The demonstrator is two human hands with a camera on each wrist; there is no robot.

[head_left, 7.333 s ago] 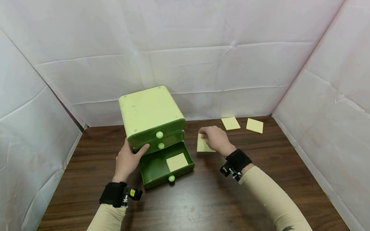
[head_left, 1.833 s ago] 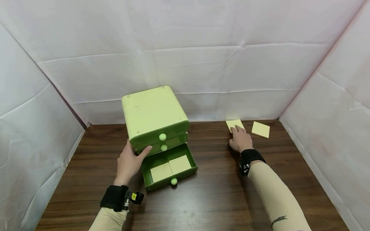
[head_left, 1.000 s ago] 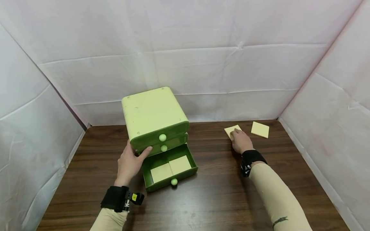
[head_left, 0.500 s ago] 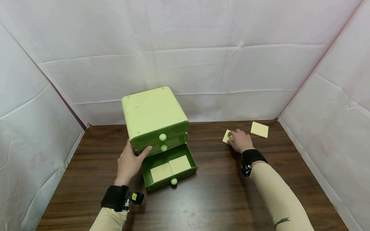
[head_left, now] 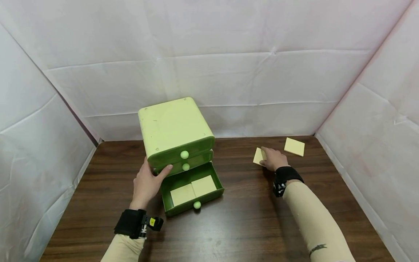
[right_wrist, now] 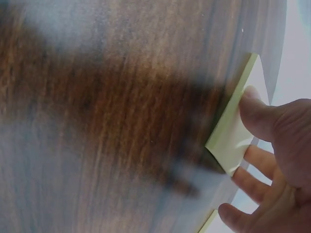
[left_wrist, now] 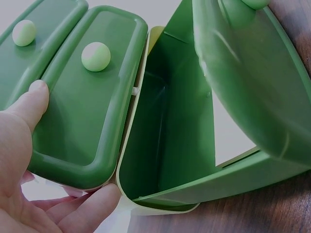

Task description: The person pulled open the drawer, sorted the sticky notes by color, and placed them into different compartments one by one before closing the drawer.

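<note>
Fingers and thumb of your right hand are pinching a yellow notepad by its near edge, tipping it up off the table, well to the right of the drawer box. It looks light and thin but stiff enough as a block; I'd say loose top sheets could peel or bend, so take it across the full thickness at the edge. Your left hand grips the box's left front corner, thumb on the middle drawer. The bottom drawer stands pulled out with two pads lying flat side by side inside. Another pad sits farther right of the box, near the back wall.
</note>
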